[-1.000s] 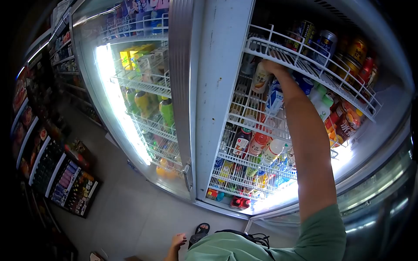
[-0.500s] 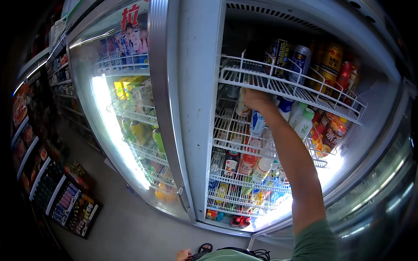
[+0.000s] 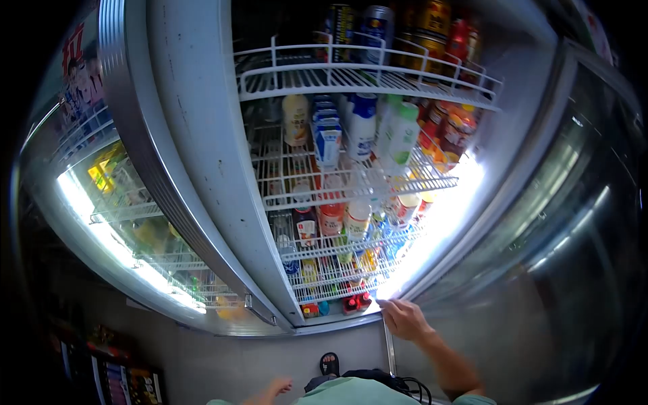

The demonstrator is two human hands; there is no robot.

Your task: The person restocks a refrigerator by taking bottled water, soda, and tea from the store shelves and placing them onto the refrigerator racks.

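Note:
My right hand [image 3: 405,319] is drawn back in front of the refrigerator's lower shelves, its fingers loosely stretched to the left with nothing visible in them. Low beside my body, my left hand [image 3: 279,387] hangs with its fingers loosely apart and nothing seen in it. A cream-coloured bottle [image 3: 295,120] stands upright on the second shelf at the left. To its right are a row of blue-and-white cartons [image 3: 328,138], a white bottle with a blue cap [image 3: 362,127] and a white-and-green bottle [image 3: 403,135].
The top wire shelf [image 3: 364,77] carries several cans. Lower shelves hold a pink-red bottle [image 3: 331,214] and other drinks. An open glass door [image 3: 540,270] stands at the right, a closed glass door [image 3: 115,223] at the left. My sandalled foot [image 3: 329,364] is on the floor.
My right hand has left the cream bottle on the second shelf and come down and back out of the refrigerator. The view has shifted right and tilted down.

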